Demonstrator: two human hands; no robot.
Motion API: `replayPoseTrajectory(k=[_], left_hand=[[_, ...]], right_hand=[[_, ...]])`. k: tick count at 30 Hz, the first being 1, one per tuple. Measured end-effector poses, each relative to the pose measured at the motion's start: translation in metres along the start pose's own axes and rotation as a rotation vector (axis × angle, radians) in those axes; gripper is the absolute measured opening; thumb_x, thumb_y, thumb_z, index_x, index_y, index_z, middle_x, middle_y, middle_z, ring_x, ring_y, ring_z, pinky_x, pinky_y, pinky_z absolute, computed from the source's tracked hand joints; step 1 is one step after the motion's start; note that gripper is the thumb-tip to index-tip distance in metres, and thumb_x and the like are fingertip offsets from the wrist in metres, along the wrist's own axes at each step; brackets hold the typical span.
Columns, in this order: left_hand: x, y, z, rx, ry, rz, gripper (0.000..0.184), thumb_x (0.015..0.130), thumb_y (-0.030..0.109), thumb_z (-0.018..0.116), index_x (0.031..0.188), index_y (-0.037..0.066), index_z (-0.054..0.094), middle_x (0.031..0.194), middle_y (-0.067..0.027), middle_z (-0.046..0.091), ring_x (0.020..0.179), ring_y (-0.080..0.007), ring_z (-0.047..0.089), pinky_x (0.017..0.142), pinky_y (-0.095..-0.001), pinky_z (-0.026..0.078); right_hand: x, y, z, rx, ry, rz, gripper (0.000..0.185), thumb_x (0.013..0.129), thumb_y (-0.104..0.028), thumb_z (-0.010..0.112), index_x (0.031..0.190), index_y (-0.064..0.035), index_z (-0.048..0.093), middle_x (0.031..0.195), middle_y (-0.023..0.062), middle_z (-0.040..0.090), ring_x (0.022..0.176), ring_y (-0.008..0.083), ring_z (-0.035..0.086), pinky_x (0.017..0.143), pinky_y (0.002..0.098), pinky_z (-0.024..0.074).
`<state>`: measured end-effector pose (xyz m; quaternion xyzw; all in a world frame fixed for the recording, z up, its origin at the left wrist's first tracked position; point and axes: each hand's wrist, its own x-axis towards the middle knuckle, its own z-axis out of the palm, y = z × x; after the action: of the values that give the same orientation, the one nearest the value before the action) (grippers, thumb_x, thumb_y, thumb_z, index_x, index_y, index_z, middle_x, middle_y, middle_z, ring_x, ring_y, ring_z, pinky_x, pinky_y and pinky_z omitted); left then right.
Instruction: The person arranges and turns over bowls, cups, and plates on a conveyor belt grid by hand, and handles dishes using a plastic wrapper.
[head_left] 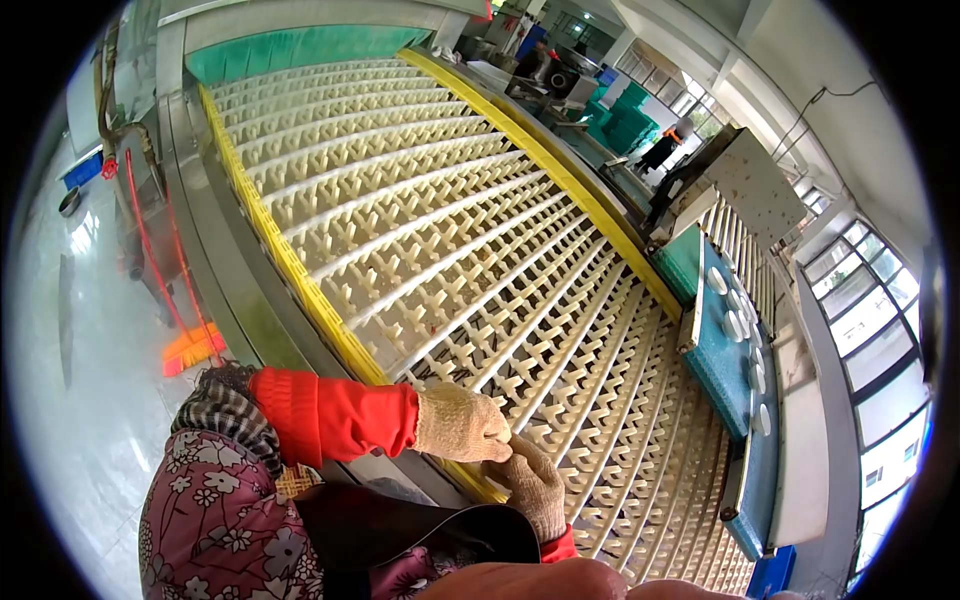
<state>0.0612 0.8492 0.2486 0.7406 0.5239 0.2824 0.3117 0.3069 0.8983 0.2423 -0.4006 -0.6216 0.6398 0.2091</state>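
The conveyor (pixel 480 262), spread ahead, is judged heavy and rigid, its surface probably slippery, best held by its yellow rail (pixel 312 300). It is crossed by white rods (pixel 372 312) and studded with cream prongs (pixel 512 383). Above its near edge, left hand (pixel 460 425) and right hand (pixel 535 487) are held curled and touching; whether anything is gripped cannot be told.

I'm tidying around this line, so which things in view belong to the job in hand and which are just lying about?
Likely part of the job:
pronged conveyor, with the gloved left hand and right hand over its near edge
yellow edging along the conveyor

Apparently just lying about:
orange broom off to the left
green crates stacked in the background
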Motion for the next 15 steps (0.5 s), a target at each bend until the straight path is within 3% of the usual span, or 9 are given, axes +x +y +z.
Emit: replayPoseTrajectory(k=[7, 12, 15], left_hand=[[0.007, -0.001, 0.014, 0.015, 0.028, 0.022, 0.039, 0.107, 0.047, 0.066, 0.097, 0.012, 0.078, 0.091, -0.0184, 0.077, 0.089, -0.0432, 0.076, 0.079, -0.0526, 0.058], [0.011, 0.002, 0.021, -0.014, 0.041, 0.039, 0.041, 0.107, 0.048, 0.066, 0.092, 0.012, 0.078, 0.085, -0.0164, 0.075, 0.080, -0.0401, 0.075, 0.074, -0.0504, 0.057], [0.012, 0.010, 0.018, 0.002, -0.034, -0.028, 0.037, 0.107, 0.045, 0.066, 0.100, 0.012, 0.080, 0.095, -0.0176, 0.079, 0.092, -0.0426, 0.077, 0.082, -0.0515, 0.059]], right_hand=[[-0.003, 0.009, -0.014, -0.309, -0.100, -0.284, 0.035, 0.118, -0.016, 0.058, 0.143, 0.0051, 0.070, 0.130, 0.0208, 0.077, 0.113, 0.0232, 0.079, 0.096, 0.0368, 0.0652], [-0.007, 0.005, -0.018, -0.054, -0.050, -0.063, 0.041, 0.118, -0.021, 0.059, 0.148, 0.0049, 0.068, 0.131, 0.0193, 0.078, 0.113, 0.0228, 0.079, 0.098, 0.0365, 0.0636], [-0.009, 0.004, -0.020, -0.052, -0.048, -0.066, 0.045, 0.117, -0.024, 0.060, 0.151, 0.0042, 0.068, 0.130, 0.0179, 0.079, 0.114, 0.0214, 0.078, 0.099, 0.0356, 0.0621]])
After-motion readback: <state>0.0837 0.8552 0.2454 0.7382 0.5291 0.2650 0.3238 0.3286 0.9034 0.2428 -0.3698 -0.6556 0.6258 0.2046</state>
